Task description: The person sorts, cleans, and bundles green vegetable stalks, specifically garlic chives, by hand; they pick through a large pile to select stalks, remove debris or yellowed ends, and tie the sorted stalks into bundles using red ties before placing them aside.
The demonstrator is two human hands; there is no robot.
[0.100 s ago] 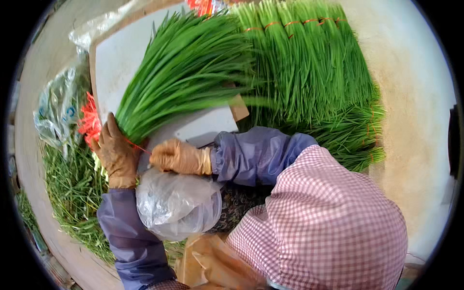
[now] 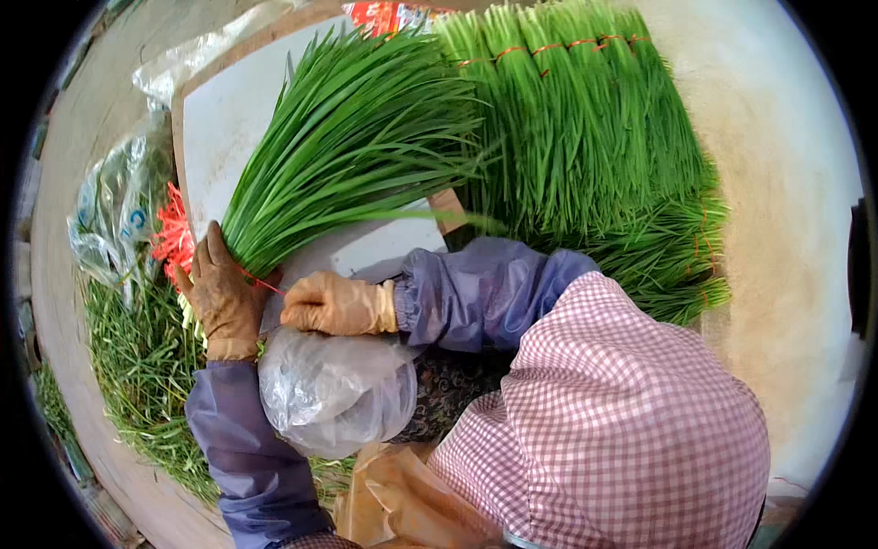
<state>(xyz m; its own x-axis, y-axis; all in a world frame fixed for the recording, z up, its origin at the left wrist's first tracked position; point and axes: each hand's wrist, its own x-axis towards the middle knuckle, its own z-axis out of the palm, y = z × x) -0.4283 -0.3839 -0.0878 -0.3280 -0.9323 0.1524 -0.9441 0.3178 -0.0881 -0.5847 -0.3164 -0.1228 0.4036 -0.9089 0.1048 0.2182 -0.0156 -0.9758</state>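
Observation:
A loose bunch of green garlic chives [image 2: 357,146] fans out over a white board, its leaf tips to the far right. My left hand [image 2: 225,297], in a brown rubber glove, is closed round the bunch's base end. From that base a thin red tie [image 2: 262,281] runs to my right hand [image 2: 331,304], also gloved. The right fingers are closed in a pinch on the tie's end. Pale stem ends [image 2: 189,316] peep out beside the left glove. How the tie passes round the far side of the stems is hidden.
Tied chive bundles [image 2: 576,128] are stacked at the far right. Red ties [image 2: 172,236] hang at the board's [image 2: 215,137] left edge, near a clear plastic bag [image 2: 114,210]. Loose green trimmings [image 2: 137,366] lie at left. Clear plastic [image 2: 338,389] sits below my right hand.
The chive leaves, blurred by motion before, now look sharper and nearly still. Both hands keep almost the same place and hold.

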